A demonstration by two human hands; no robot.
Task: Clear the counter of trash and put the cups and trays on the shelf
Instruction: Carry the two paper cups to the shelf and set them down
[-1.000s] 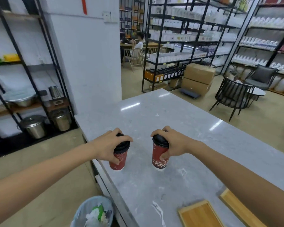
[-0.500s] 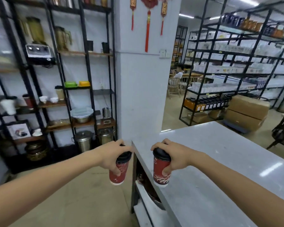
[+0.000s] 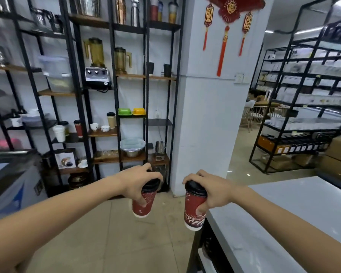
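I hold two red paper cups with black lids in the air. My left hand (image 3: 135, 181) grips the left red cup (image 3: 144, 204) from above, over the tiled floor. My right hand (image 3: 213, 191) grips the right red cup (image 3: 194, 212) by its lid and side, just left of the grey marble counter (image 3: 283, 217). Ahead stands the black-framed shelf (image 3: 114, 133) with wooden boards; a red cup (image 3: 78, 128), a white cup (image 3: 59, 133) and a brown cup (image 3: 111, 120) stand on it.
A white pillar (image 3: 207, 115) with red hanging ornaments rises between shelf and counter. Steel bowls (image 3: 133, 147), small teacups (image 3: 99, 127), green and yellow boxes and blenders (image 3: 96, 64) fill the shelf. A chest freezer (image 3: 10, 178) stands at left. Storage racks and cardboard boxes (image 3: 339, 154) line the right.
Both hands lifted the cups off the counter and carried them left. The view swung from the counter toward the shelf; the trays and bin dropped out of sight.
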